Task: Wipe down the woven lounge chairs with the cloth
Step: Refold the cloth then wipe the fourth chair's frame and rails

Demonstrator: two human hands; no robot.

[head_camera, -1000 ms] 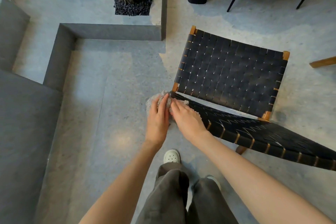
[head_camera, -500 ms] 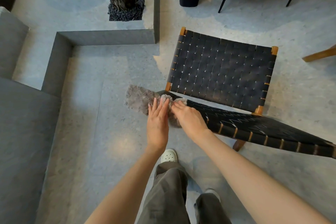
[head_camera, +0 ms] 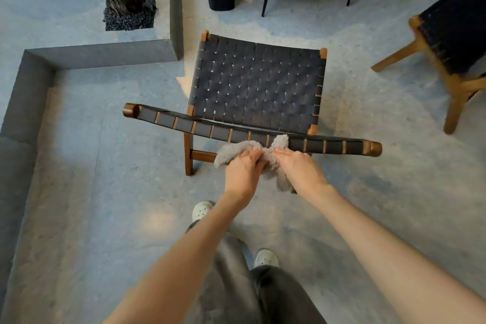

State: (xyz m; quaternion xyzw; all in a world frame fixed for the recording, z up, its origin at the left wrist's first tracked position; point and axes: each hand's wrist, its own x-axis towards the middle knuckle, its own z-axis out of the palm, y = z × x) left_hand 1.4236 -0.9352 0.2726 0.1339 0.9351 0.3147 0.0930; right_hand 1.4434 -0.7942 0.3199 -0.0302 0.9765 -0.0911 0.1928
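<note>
Cloth (head_camera: 231,152) now bunched against middle of backrest rail (head_camera: 168,121); half second earlier pressed at rail's left end. Left stretch of rail judged wiped; right stretch and woven seat (head_camera: 257,87) judged still to be covered. Cloth gripped from both sides: left hand (head_camera: 242,173) curled round left part, right hand (head_camera: 299,168) pinching right part, tail hanging below. Second chair (head_camera: 452,31) seen well apart at right, not yet reached.
</note>
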